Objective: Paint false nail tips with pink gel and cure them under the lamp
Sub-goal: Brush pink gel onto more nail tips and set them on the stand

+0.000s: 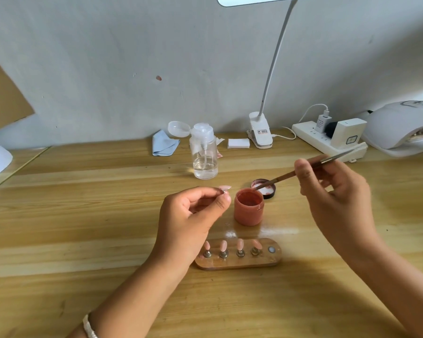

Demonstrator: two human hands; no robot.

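Nail tip [224,187]: pinched at its peg by left hand [193,215], held off the surface just left of gel jar [249,208], long axis pointing right. Right hand [335,191] grips brush [303,170], bristles at the jar mouth. Likely next stroke: a short way leftward.

Wood, metal, plastic and cloth on a grained bench [83,215].
The bench's wood shows a light sheen; the nail holder [237,264] is smooth wood with metal pegs [223,254]; the far pump bottle [205,157] is clear plastic; the cloth [164,144] beside it is matt.
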